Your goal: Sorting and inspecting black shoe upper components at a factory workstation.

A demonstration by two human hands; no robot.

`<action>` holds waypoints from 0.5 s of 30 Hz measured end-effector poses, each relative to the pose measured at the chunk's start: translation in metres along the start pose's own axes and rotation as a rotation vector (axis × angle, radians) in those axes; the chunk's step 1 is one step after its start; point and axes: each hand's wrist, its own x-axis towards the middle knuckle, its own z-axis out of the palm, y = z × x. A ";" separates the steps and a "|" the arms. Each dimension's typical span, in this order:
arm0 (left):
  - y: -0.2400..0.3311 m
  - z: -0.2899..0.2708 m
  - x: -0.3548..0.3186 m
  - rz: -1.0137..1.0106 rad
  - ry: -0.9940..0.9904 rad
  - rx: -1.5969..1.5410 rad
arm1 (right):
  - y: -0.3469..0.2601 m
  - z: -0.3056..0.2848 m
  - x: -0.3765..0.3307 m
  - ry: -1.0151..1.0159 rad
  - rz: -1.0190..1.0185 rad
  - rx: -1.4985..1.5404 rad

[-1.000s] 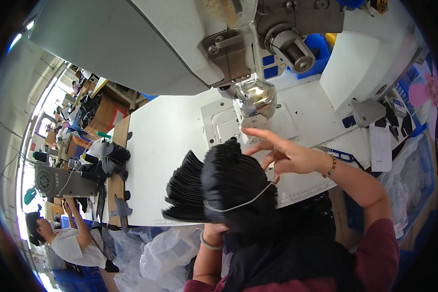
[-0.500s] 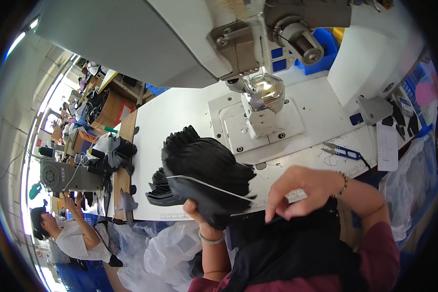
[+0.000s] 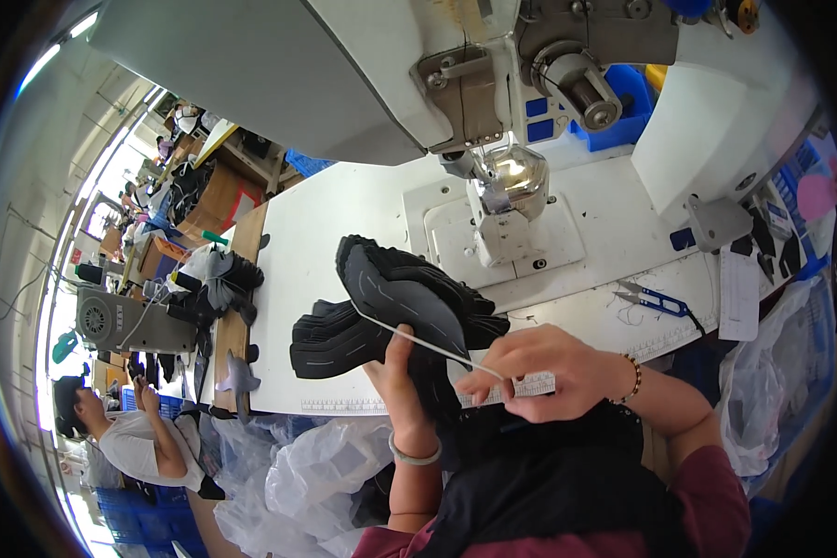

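My left hand (image 3: 403, 372) grips from below a thick stack of dark grey shoe-upper pieces (image 3: 409, 298), held over the near edge of the white sewing table (image 3: 316, 232). A thin white band (image 3: 409, 337) runs across the stack. My right hand (image 3: 549, 372) pinches that band at its right end, just right of the stack. More dark pieces (image 3: 330, 344) lie fanned out on the table to the left. The sewing machine head (image 3: 493, 177) stands behind the stack.
Blue-handled thread snips (image 3: 656, 299) lie on the table at the right. Clear plastic bags (image 3: 325, 474) hang below the table edge. A second machine (image 3: 121, 321) with dark pieces stands at the left, where another person (image 3: 139, 437) sits. Blue bins (image 3: 623, 102) are behind the machine.
My right hand has come down from the machine's needle area to the stack and taken the white band. The stack has been lowered toward the table's near edge and turned.
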 end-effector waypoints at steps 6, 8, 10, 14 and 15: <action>0.006 -0.010 0.010 -0.218 -0.171 -0.245 | 0.009 -0.008 -0.005 -0.124 -0.005 -0.129; 0.016 0.002 0.011 -0.293 -0.267 -0.578 | 0.017 -0.001 -0.012 -0.247 0.067 -0.513; 0.018 -0.004 0.014 -0.306 -0.359 -0.641 | 0.020 0.002 -0.014 -0.146 0.140 -0.604; -0.012 -0.016 0.022 -0.112 -0.295 -0.486 | 0.052 0.004 -0.020 0.115 0.345 -0.464; -0.017 -0.019 0.026 -0.138 -0.266 -0.546 | 0.054 0.006 -0.019 0.125 0.377 -0.478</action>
